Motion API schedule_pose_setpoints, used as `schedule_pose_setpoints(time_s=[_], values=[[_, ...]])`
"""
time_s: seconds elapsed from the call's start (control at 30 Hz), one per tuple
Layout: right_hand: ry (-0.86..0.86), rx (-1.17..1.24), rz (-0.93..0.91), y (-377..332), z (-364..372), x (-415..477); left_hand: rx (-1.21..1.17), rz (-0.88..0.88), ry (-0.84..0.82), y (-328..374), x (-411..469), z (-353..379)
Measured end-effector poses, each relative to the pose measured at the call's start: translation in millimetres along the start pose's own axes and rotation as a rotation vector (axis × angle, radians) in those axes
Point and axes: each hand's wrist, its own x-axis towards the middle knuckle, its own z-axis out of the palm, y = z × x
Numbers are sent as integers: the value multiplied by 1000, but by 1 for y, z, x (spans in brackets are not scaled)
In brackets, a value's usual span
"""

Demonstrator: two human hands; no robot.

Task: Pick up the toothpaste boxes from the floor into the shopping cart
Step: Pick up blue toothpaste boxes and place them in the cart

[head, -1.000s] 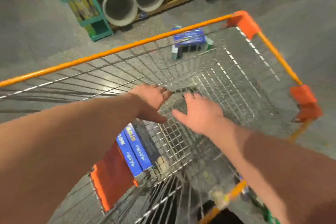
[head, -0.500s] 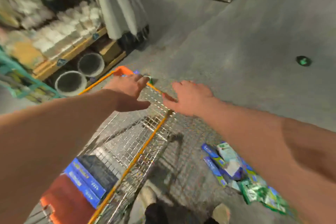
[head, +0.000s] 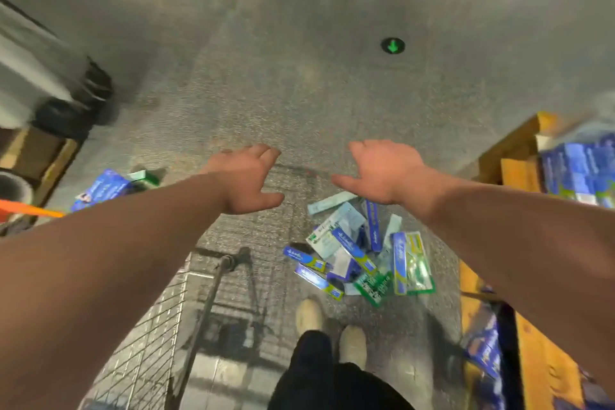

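As left hand (head: 246, 176) and right hand (head: 382, 173) hover, toothpaste boxes (head: 359, 253) heaped beneath right

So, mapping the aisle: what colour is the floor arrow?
Arrow: green on black; head view.

The floor (head: 332, 93) looks like speckled stone or concrete, grainy and mostly matt, with a dull sheen where light falls beside the shopping cart (head: 149, 343). The cart's basket is thin bare metal wire, smooth and bright, with an orange plastic trim (head: 30, 210) at the rim. The toothpaste boxes (head: 352, 253) are printed card with a glossy finish that catches the light, the shelf (head: 539, 359) at the right is raw unpainted wood with visible grain, and the person's trousers (head: 319, 376) are dark matt cloth above pale matt shoes (head: 309, 313).
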Motion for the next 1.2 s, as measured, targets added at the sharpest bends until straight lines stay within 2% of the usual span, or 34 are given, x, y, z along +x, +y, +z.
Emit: schedule_pose_setpoints(time_s=[0.2,0.47,0.63,0.77,0.93,1.03,1.2], values=[[-144,86,233,83,88,-13,41,230,-137,80,107,58],[-285,227,510,172,231,-23,64,423,-250,179,216,169],[-372,286,526,203,350,-2,131,508,-335,225,263,269],[-357,354,566,220,445,24,192,514,-395,251,313,354],[-458,435,612,222,560,40,273,582,-332,272,349,462],[-477,475,670,219,606,43,353,612,-305,279,364,506],[-452,528,663,212,649,40,415,556,-291,271,375,545]])
